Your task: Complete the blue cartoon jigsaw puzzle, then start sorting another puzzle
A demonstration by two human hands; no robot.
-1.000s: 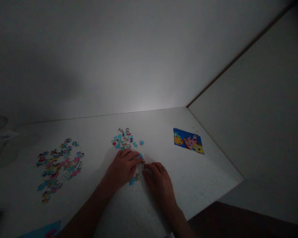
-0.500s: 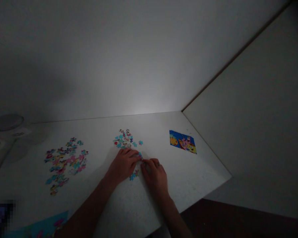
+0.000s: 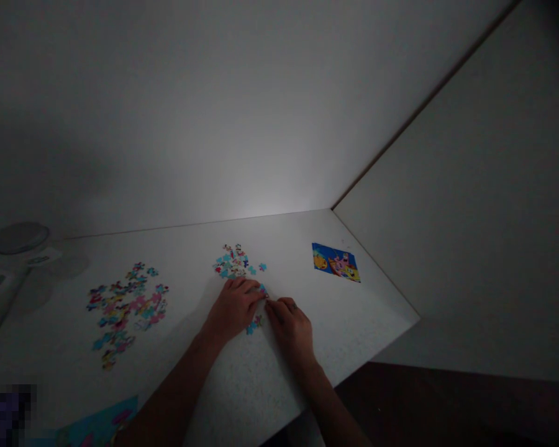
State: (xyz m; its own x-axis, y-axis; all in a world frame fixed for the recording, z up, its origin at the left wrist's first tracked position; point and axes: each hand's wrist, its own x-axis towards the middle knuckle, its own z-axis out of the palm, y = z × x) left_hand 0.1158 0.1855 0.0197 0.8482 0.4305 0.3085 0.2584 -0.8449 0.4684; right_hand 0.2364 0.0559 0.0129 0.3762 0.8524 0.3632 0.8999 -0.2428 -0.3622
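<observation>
My left hand (image 3: 235, 308) and my right hand (image 3: 290, 325) meet over the white table, fingertips almost touching. Between them a small blue and pink jigsaw piece (image 3: 263, 290) shows, partly hidden by my fingers. My left thumb and fingers pinch at its edge, and my right thumb and forefinger are closed on its near side. Just below, a few light blue and multicoloured jigsaw pieces (image 3: 254, 325) lie between my wrists. Beyond my left hand lies a small heap of mostly light blue jigsaw pieces (image 3: 233, 262), with a loose blue piece (image 3: 263, 267) to its right.
A larger spread of jigsaw pieces (image 3: 125, 307) covers the left of the table (image 3: 354, 323). A cartoon picture card (image 3: 336, 262) lies at the right. At the far left stands a round clear lid or container (image 3: 18, 238). A blue printed sheet (image 3: 97, 425) lies near my left forearm.
The view has shifted slightly, so the table's contents sit a little differently in the picture. Both hands stay together at the same spot, with hardly any finger movement.
</observation>
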